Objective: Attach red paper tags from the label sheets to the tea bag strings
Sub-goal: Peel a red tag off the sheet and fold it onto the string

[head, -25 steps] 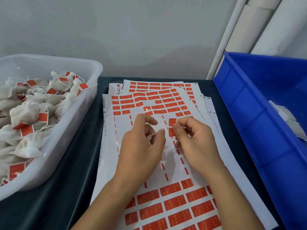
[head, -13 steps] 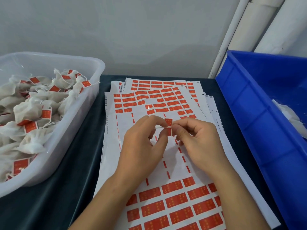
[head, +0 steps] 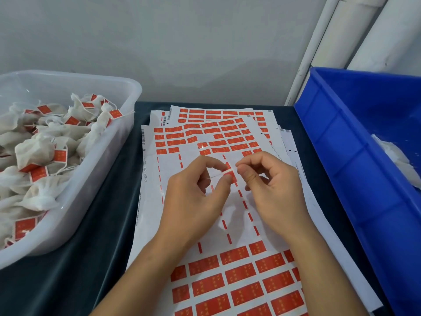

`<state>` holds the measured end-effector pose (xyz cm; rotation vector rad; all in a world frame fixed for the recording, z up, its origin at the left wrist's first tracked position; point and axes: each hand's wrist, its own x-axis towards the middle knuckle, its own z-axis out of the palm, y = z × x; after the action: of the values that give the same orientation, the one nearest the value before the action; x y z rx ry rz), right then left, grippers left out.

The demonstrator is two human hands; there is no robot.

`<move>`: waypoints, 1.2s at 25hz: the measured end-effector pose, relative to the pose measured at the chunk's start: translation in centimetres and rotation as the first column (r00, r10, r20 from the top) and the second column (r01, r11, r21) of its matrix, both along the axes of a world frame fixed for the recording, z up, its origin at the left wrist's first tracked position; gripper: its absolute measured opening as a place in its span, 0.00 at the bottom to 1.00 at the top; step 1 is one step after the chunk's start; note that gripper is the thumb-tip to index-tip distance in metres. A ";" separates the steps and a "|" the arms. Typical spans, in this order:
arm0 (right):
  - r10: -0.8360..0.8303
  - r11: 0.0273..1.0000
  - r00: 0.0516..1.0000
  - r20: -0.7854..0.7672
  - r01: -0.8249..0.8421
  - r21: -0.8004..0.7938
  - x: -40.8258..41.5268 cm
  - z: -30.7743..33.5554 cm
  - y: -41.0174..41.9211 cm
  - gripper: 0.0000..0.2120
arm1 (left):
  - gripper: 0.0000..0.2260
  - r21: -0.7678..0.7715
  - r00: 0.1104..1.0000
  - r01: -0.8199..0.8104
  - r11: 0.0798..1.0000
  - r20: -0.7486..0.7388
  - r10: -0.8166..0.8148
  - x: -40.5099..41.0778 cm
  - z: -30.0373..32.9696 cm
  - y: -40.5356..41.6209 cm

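I see a small red tag folded over a thin white string, above the label sheets. My left hand pinches it; my right hand, fingers curled, touches its edge. The clear tub holds tagged tea bags.

A small packing workbench: label sheets between a clear tub and blue crate.

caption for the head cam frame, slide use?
Left hand pinches small red paper tag over white label sheets; right hand alongside.
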<state>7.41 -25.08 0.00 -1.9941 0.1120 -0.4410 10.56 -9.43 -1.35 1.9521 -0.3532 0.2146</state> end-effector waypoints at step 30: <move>0.066 0.996 0.997 -0.028 -0.064 0.064 0.0 -0.2 0.2 0.02 | 0.07 -0.112 0.946 0.064 0.992 -0.311 -0.096 0.5 1.2 0.3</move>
<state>7.44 -24.88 -0.17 -1.9366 0.0786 -0.3612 11.06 -9.09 -0.20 1.8317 -0.2049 -0.1319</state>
